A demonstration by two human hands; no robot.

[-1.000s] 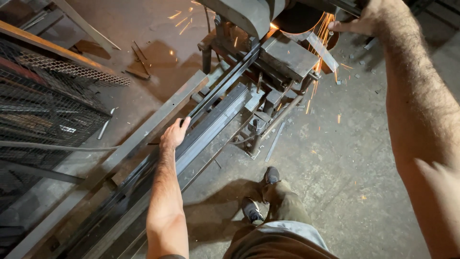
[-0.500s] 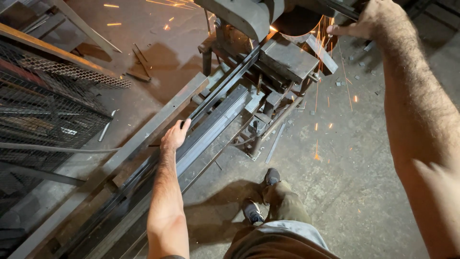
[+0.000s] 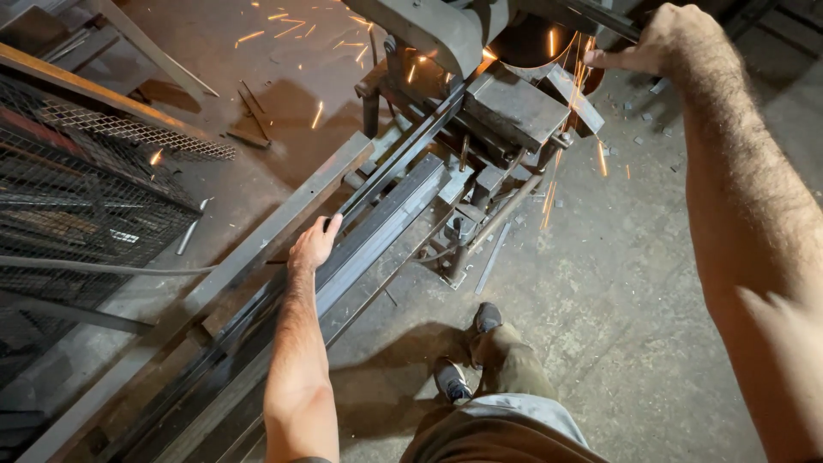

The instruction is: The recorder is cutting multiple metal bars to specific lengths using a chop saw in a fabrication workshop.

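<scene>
My left hand (image 3: 313, 244) lies open, palm pressing the long steel bars (image 3: 377, 223). My right hand (image 3: 677, 39) grasps the chop saw (image 3: 446, 34) handle; sparks flying.

The fingertips of the right hand (image 3: 677, 43) are hidden behind the saw's handle, so its grip cannot be judged. Just left of that hand, the cutting disc (image 3: 549, 51) is mostly covered by its guard (image 3: 437, 26). Below the left hand (image 3: 313, 244), the long steel bars (image 3: 257, 334) are cut off by the bottom edge.
</scene>
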